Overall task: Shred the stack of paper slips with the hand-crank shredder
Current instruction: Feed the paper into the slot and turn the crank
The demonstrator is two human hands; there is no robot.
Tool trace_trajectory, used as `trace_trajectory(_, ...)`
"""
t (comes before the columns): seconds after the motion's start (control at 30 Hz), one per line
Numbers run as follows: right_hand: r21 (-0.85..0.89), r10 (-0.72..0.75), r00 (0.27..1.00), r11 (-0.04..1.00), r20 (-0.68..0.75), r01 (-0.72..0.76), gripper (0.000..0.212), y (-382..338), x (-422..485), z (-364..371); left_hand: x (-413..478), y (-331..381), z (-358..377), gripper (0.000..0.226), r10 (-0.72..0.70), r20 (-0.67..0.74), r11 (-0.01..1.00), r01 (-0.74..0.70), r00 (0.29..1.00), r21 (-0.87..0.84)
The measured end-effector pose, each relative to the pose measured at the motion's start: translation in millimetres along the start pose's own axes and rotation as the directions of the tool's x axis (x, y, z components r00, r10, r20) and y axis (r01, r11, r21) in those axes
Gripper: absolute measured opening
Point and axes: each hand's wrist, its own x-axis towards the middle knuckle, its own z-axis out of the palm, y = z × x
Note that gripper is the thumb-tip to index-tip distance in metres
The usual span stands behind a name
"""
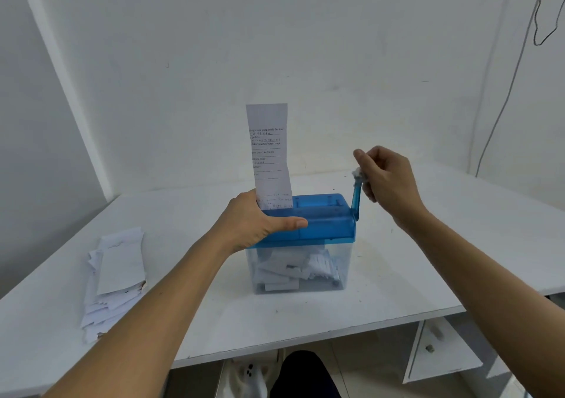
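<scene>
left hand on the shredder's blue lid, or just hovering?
Touching. Head view: the left hand grips the blue lid at its left end, thumb lying flat along the front face, no gap.

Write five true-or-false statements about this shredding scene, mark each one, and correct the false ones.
1. A paper slip stands upright in the shredder. True.
2. The right hand hangs idle. False: it grips the crank handle.
3. The left hand grips the shredder. True.
4. The clear bin holds no paper. False: shreds lie in it.
5. The stack of slips lies right of the shredder. False: it lies to its left, on the table.
</scene>
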Motion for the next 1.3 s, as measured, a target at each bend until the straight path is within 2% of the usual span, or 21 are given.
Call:
trace_trajectory(0.23,-0.055,0.131,0.990,0.989,-0.048,-0.134,0.040,28,18,18,1,-3,3,0.085,-0.005,-0.020,1.000,0.005,1.000,-0.014)
trace_trajectory(0.33,-0.103,0.222,0.973,0.968,-0.054,-0.227,0.041,44,13,23,1,-3,3,0.091,0.005,-0.025,1.000,-0.006,1.000,-0.012)
trace_trajectory(0.5,-0.175,0.429,0.902,0.892,0.036,-0.417,0.037,75,-14,31,0,-3,4,0.087,0.000,-0.027,1.000,-0.001,1.000,-0.014)
trace_trajectory(0.6,-0.182,0.496,0.863,0.861,0.091,-0.476,0.037,81,-39,26,1,-3,4,0.097,0.008,-0.041,1.000,-0.009,0.999,-0.011)
trace_trajectory(0.73,-0.288,0.461,0.876,0.866,0.145,-0.409,0.049,74,-66,12,1,-4,4,0.099,0.020,-0.049,1.000,-0.020,0.999,-0.005)
trace_trajectory(0.9,-0.303,0.399,0.874,0.900,0.276,-0.315,0.057,51,-90,-13,0,-3,5,0.096,0.007,-0.047,1.000,-0.006,0.999,0.010)
trace_trajectory(0.97,-0.253,0.380,0.857,0.918,0.349,-0.304,0.059,40,-94,-24,0,-2,5,0.089,0.008,-0.043,1.000,-0.007,0.999,0.019)
trace_trajectory(1.07,-0.007,0.260,0.849,0.957,0.460,-0.290,0.053,16,-94,-41,0,-1,4,0.084,0.007,-0.032,0.999,-0.006,0.999,0.034)
trace_trajectory(1.13,0.066,0.188,0.864,0.967,0.467,-0.246,0.045,1,-87,-46,0,-2,3,0.087,0.004,-0.033,0.999,-0.002,0.999,0.042)
trace_trajectory(1.3,0.045,0.102,0.934,0.991,0.343,-0.125,0.044,-9,-49,-39,0,-4,4,0.099,0.007,-0.040,0.999,-0.005,0.999,0.042)
